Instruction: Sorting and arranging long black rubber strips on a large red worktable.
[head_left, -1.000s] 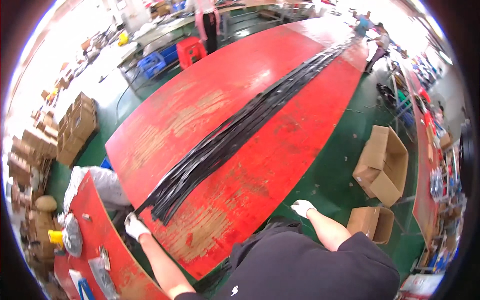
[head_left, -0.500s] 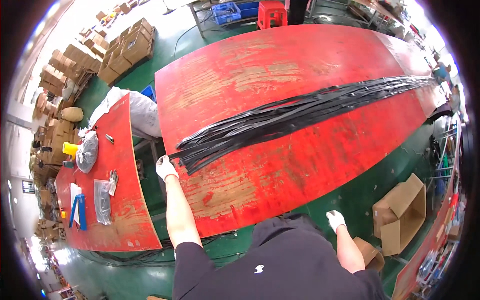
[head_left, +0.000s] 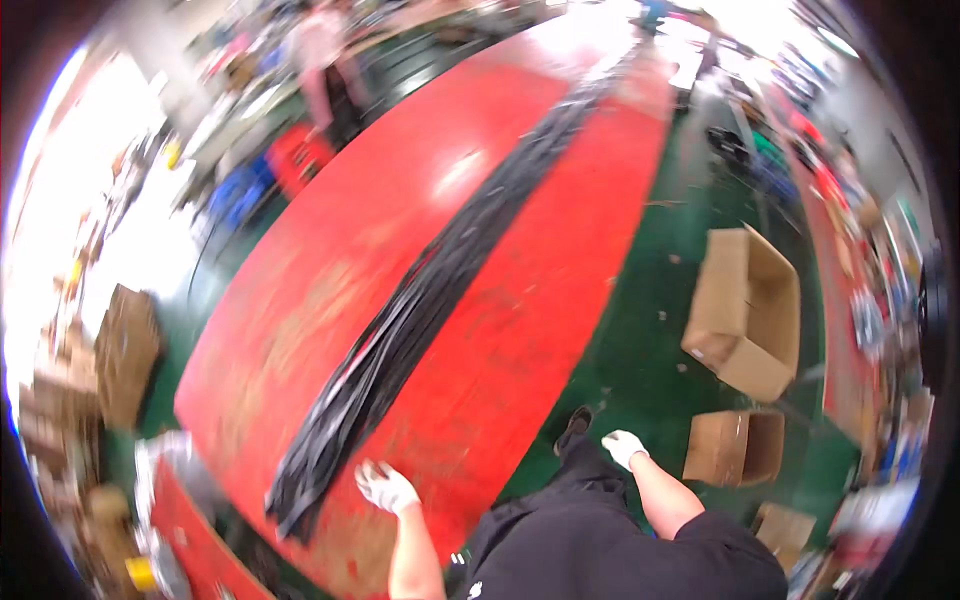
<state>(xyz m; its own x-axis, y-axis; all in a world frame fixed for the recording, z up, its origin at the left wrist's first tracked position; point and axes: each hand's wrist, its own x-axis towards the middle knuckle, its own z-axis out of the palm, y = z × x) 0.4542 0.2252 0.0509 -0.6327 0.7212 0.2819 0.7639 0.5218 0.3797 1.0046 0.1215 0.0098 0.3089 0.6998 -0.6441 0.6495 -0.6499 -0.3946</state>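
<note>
A long bundle of flat black strips (head_left: 440, 270) lies lengthwise on a large red tabletop (head_left: 530, 330), its nearer ends loose and uneven. My left hand (head_left: 387, 487), in a white glove, is over the red surface just right of those near ends, apart from the strips. Its fingers are somewhat spread, with nothing in them. Away from the table, above the green floor, hangs my right hand (head_left: 624, 448), also in a white glove. Motion blur smears its fingers, and no object shows in it.
Two open cardboard boxes, a large one (head_left: 716, 290) and a smaller one (head_left: 715, 447), stand on the green floor to the right. A second red board (head_left: 200, 535) is at the lower left. A blurred person (head_left: 325, 60) stands beyond the table, near a red stool (head_left: 298, 158).
My left hand has let go of the strips' near end and moved right. The view has swung right and my body has turned along the table. The strips still lie on it.
</note>
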